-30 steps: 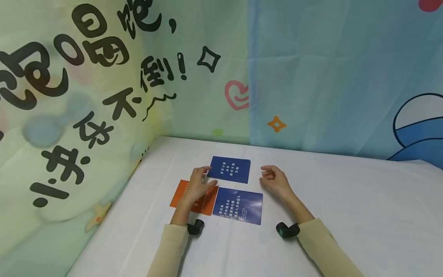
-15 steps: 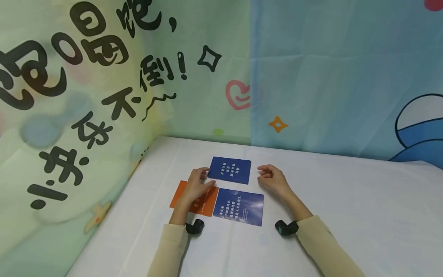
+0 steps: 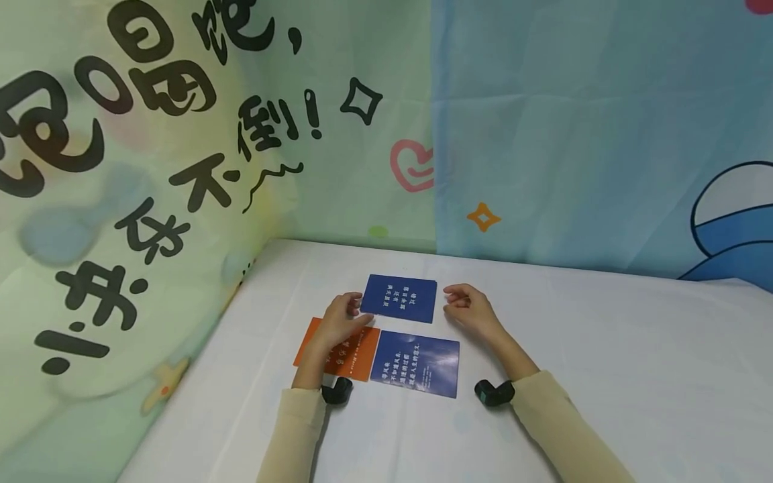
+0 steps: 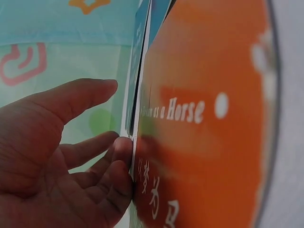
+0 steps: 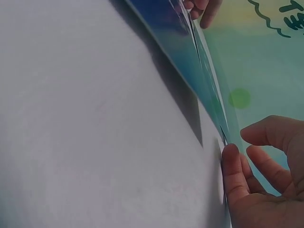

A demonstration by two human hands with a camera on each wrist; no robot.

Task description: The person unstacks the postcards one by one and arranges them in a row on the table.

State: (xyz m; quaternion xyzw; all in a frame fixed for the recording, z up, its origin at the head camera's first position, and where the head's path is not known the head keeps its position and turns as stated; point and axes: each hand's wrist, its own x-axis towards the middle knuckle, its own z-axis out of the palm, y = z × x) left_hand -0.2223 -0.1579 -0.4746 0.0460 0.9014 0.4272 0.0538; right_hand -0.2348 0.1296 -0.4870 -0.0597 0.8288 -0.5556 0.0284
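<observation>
A dark blue card (image 3: 398, 297) with white writing lies flat at the back, its right edge looking layered like a small stack. My left hand (image 3: 339, 322) is at that card's left edge, fingertips close to it and thumb apart from the fingers, with the wrist over an orange card (image 3: 353, 359). In the left wrist view this hand (image 4: 80, 152) holds nothing, beside the orange card (image 4: 190, 156) lettered "Horse". My right hand (image 3: 474, 312) is just off the blue card's right edge, its fingers loosely bent around nothing. The right wrist view shows the same hand (image 5: 266, 175) low at the tablecloth.
Nearer the person, a second blue card (image 3: 415, 363) lies beside the orange one. A white cloth (image 3: 580, 362) covers the table. Printed curtains (image 3: 543, 134) hang behind and along the left. Each wrist wears a small black camera (image 3: 494, 393).
My right hand has shifted slightly left, closer to the back blue card's edge. My left hand has drawn back a little from that card. The cards lie as before.
</observation>
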